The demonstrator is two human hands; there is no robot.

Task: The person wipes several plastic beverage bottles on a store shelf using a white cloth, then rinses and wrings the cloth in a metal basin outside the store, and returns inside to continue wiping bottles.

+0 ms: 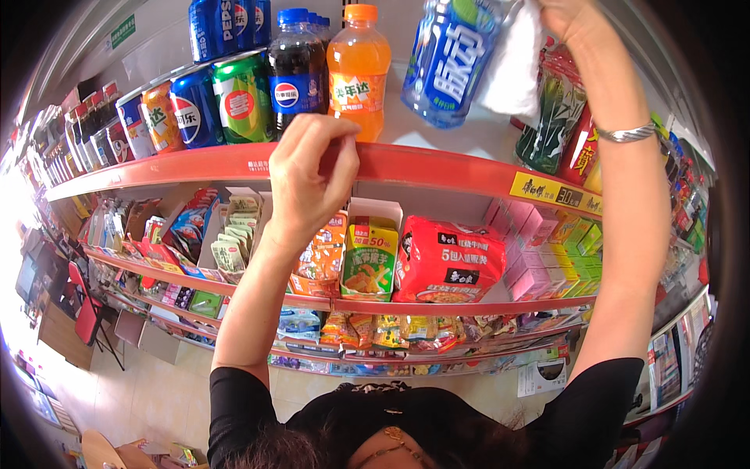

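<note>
My left hand [315,170] is at the red front rail [433,163] of the upper shelf, fingers curled, with nothing visible in them. Just behind it are an orange soda bottle [358,70] and a dark Pepsi bottle [288,64]. At the top right, partly cut off by the picture's edge, my right hand [571,17] grips a white cloth [515,70]. Beside the cloth is a blue-labelled drink bottle [451,64], slanted in view with its top out of frame. Whether it stands on the shelf or is held up, I cannot tell.
Drink cans [243,97] line the upper shelf leftward. Dark green bottles [551,117] stand to the right, behind my forearm. Below are snack boxes [369,258], a red instant noodle pack [451,258] and pink cartons [527,252]. A red folding chair [88,311] stands at left.
</note>
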